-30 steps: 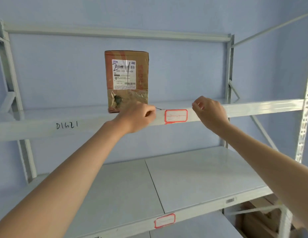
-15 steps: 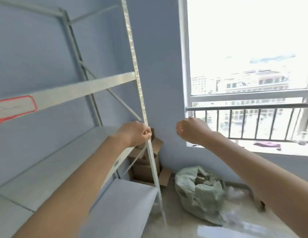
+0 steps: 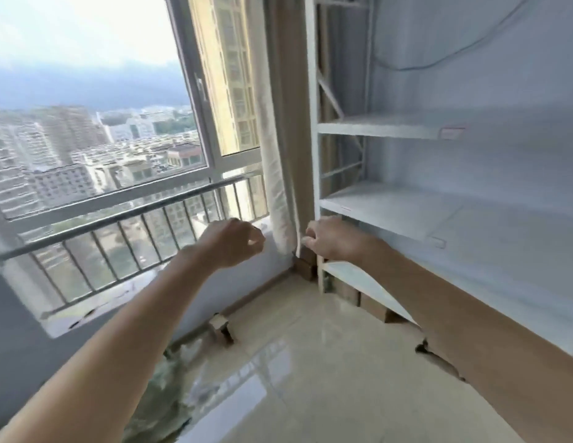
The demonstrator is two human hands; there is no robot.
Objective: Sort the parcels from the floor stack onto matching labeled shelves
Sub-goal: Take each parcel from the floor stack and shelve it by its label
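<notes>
Above glossy tile floor: L hand & R hand, grip loosely curled, prob. empty.

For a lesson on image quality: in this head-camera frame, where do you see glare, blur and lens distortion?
Head view: glare lies on the glossy floor, which mirrors the window; motion blur smears the shelf unit and its red-edged label; wide-angle distortion tilts the window frame and shelf posts; daylight leaves the left hand and right hand evenly lit and soft-edged.
</notes>
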